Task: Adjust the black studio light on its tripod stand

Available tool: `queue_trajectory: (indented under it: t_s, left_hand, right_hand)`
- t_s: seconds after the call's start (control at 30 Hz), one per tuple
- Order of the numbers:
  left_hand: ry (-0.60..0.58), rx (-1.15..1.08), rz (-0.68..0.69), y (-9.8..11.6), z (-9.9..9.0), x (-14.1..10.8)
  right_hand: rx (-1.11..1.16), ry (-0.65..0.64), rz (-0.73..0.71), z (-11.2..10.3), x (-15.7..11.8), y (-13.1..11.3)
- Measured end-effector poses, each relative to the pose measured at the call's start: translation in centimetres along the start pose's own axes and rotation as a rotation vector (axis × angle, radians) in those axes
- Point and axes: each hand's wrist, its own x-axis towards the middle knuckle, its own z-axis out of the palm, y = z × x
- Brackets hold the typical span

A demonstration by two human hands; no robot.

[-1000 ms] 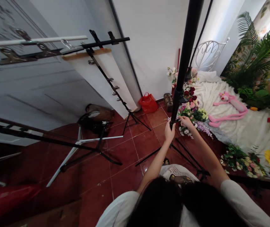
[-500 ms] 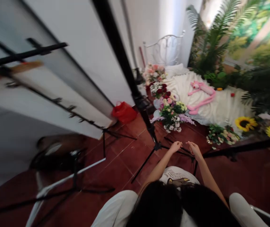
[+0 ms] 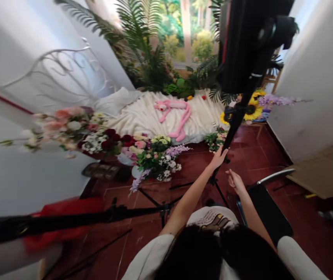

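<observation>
My left hand [image 3: 219,158] reaches forward with its fingers closed around the pole of a black tripod stand [image 3: 237,128]. A black box-shaped head, perhaps a lamp [image 3: 236,46], sits at the top of that stand. To the right of the pole, my right hand [image 3: 235,181] hangs free. Its fingers are loosely bent and apart, and nothing shows in them. Beyond the hands, a pink plush toy [image 3: 178,105] lies on a bed with a cream cloth [image 3: 143,111].
Artificial flowers [image 3: 155,155] line the bed's near side, with sunflowers [image 3: 253,109] at its right end. Another black stand [image 3: 125,213] crosses the lower left, over a red bag [image 3: 67,206]. A black-seated chair [image 3: 268,214] stands right. Palm leaves [image 3: 140,35] rise behind.
The view has swung right, bringing the chair and right wall into sight. My left hand has moved from near my right hand onto the stand's pole.
</observation>
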Motion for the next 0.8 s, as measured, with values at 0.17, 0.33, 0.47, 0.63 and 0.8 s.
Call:
queue_trajectory:
  t_s: [0.17, 0.33, 0.47, 0.63, 0.8]
  left_hand:
    - [-0.031, 0.075, -0.027, -0.2, 0.4, 0.4]
    - [0.0, 0.072, -0.021, -0.2, 0.6, 0.2]
    - [0.006, 0.069, -0.017, -0.3, 0.7, 0.2]
    - [0.036, 0.105, -0.036, -0.7, 0.8, 0.3]
    - [0.053, 0.112, -0.003, -0.6, 0.8, 0.2]
  right_hand:
    - [0.191, -0.047, 0.06, -0.9, -0.5, -1.2]
    - [0.47, -0.236, 0.192, 1.5, 0.7, -3.1]
    - [0.795, -0.332, 0.196, 2.6, 1.9, -3.6]
    - [1.057, -0.496, 0.155, 2.8, 3.2, -2.6]
    - [0.868, -0.404, 0.017, 3.8, 4.0, -2.4]
